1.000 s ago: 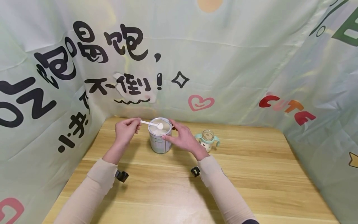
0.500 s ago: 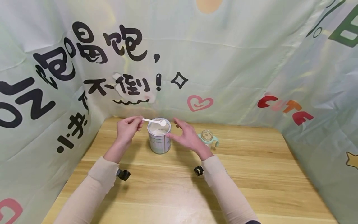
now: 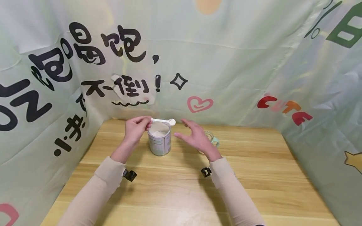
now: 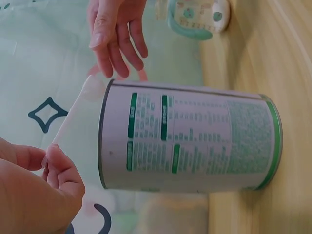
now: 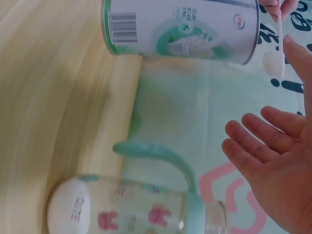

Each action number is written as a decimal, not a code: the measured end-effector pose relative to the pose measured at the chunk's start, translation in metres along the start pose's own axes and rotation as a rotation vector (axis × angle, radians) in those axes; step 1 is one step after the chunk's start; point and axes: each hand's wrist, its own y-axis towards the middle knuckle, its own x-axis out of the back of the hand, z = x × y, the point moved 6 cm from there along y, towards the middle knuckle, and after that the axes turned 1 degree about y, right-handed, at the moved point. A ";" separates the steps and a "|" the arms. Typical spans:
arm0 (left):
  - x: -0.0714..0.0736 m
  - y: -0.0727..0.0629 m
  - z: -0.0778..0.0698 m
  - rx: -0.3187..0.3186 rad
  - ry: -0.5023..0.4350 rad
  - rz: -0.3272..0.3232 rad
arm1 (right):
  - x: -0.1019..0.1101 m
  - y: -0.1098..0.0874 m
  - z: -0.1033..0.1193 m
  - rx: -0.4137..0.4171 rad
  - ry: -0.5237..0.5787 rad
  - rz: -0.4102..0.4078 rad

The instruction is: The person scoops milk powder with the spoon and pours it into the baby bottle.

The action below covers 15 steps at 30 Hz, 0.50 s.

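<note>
My left hand (image 3: 136, 128) pinches the end of a long white measuring scoop (image 3: 172, 122). The scoop's bowl is raised just past the right side of the can's rim, and in the right wrist view white powder fills it. Below stands an upright tin of milk powder (image 3: 159, 146), its top open and pale powder inside. My right hand (image 3: 196, 138) is apart from the tin on its right, fingers spread and holding nothing. Partly hidden behind that hand is a baby bottle (image 5: 141, 207) with mint-green handles, open at the neck.
The wooden table (image 3: 175, 194) carries the tin and the bottle near its back edge. Printed fabric (image 3: 240, 78) hangs close behind and along both sides. A small black wrist camera (image 3: 130, 175) is strapped at each cuff.
My left hand has lifted the scoop and moved right, taking its bowl from the tin's mouth to beyond its right rim. My right hand has let go of the tin and drawn away right.
</note>
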 end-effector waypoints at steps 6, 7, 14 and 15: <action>-0.013 -0.001 -0.001 -0.007 0.006 0.026 | 0.010 -0.005 -0.006 -0.006 -0.018 -0.015; -0.015 -0.002 -0.001 -0.007 0.006 0.029 | 0.011 -0.005 -0.007 -0.008 -0.022 -0.016; -0.029 -0.005 -0.001 -0.018 0.012 0.048 | 0.019 -0.010 -0.016 -0.044 -0.011 -0.028; -0.030 -0.005 -0.001 -0.020 0.014 0.049 | 0.020 -0.011 -0.016 -0.044 -0.007 -0.031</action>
